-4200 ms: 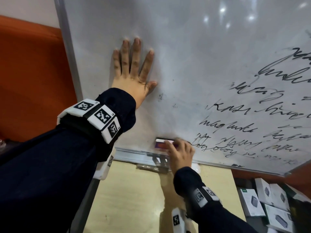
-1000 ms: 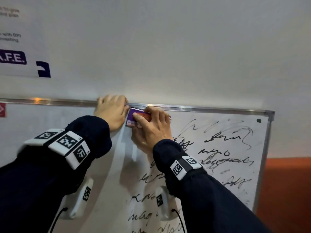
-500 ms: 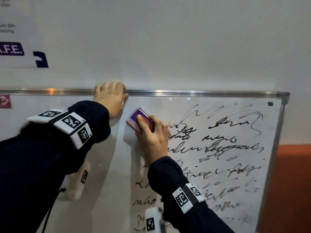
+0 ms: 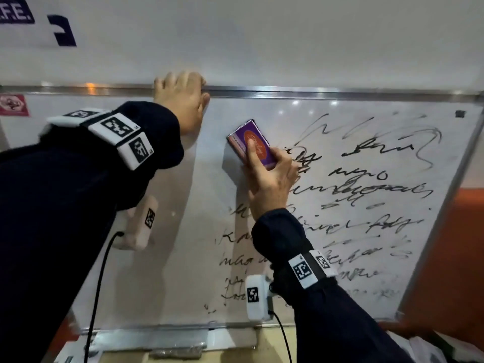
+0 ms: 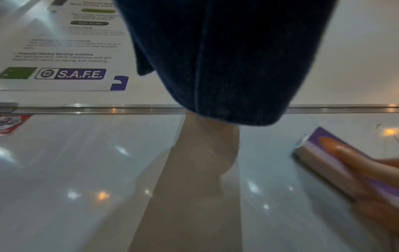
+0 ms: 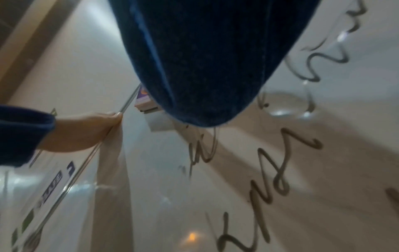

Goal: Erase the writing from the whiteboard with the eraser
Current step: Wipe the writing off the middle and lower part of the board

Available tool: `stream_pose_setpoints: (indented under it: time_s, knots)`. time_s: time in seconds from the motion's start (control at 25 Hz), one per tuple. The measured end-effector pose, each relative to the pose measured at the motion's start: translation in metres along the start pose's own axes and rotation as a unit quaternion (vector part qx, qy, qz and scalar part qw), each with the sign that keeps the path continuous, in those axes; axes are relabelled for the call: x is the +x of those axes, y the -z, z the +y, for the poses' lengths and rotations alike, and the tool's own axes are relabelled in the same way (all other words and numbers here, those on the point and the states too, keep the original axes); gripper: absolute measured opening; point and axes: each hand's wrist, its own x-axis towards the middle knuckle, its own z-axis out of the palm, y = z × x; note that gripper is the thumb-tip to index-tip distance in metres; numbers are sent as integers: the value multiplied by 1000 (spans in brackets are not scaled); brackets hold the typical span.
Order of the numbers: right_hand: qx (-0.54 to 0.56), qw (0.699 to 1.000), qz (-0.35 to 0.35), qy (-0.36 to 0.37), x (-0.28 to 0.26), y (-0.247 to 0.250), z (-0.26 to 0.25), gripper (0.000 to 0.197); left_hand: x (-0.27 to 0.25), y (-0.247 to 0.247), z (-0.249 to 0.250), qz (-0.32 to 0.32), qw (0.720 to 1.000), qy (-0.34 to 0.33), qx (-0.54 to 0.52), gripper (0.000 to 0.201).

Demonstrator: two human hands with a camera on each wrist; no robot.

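The whiteboard (image 4: 183, 271) stands upright against the wall, its left half wiped and its right half covered in black handwriting (image 4: 366, 184). My right hand (image 4: 267, 176) grips a purple and orange eraser (image 4: 251, 144) and presses it tilted against the board, just left of the top lines of writing. The eraser (image 5: 336, 153) also shows at the right of the left wrist view. My left hand (image 4: 183, 100) holds the board's top metal frame (image 4: 314, 93), fingers curled over it. In the right wrist view a dark sleeve hides most of the eraser (image 6: 143, 100).
A printed poster (image 5: 64, 51) hangs on the wall above the board's left part. A red sticker (image 4: 13, 104) sits in the board's top left corner. A metal tray (image 4: 157, 341) runs under the board, above a wooden surface. An orange wall (image 4: 458, 244) lies to the right.
My right hand has drawn the eraser down from the top frame and slightly right, turning it more upright. My left hand stays on the top frame. Four seconds ago the eraser was at the board's bottom edge.
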Motion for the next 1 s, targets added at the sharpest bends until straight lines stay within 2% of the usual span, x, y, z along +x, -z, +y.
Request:
stream_pose_setpoints:
  time_s: [0.04,0.16,0.24,0.32,0.36,0.52,0.56,0.64,0.72,0.88,0.92,1.0]
  knots:
    - [-2,1000,-4,-4,-3,4,4,71,0,-1,0,1,1000,-1,-1,32]
    - [42,989,69,-127,0,5,0,60,1,-3,-1,17,1000,-3,-1,32]
    - [44,989,72,-119,-4,-1,-14,51,2,-3,-2,15,1000,-3,1,33]
    - [45,995,44,-82,-19,-3,-18,51,2,-1,-2,9,1000,-2,-3,33]
    - [53,994,42,-91,-26,0,-17,53,2,-1,-2,9,1000,-2,-3,33]
    - [94,969,91,-212,-28,-4,-18,58,2,-6,-3,28,1000,-6,3,32]
    - [100,969,88,-208,-27,-7,-24,55,2,-6,-3,27,1000,-7,2,31]
    - [78,984,57,-147,-36,-11,-31,48,2,-5,-3,25,1000,-5,-1,31]
    - [56,990,47,-121,-48,-7,-18,47,2,-5,-4,24,1000,-4,-6,32]
    - [93,957,132,-239,-39,-5,-5,62,1,-7,-2,36,999,-1,-5,30]
    - [98,960,121,-234,-37,-6,-11,59,1,-7,-2,35,999,-1,-5,30]
    - [65,984,66,-151,-46,-8,-19,49,2,-6,-2,34,999,2,-6,32]
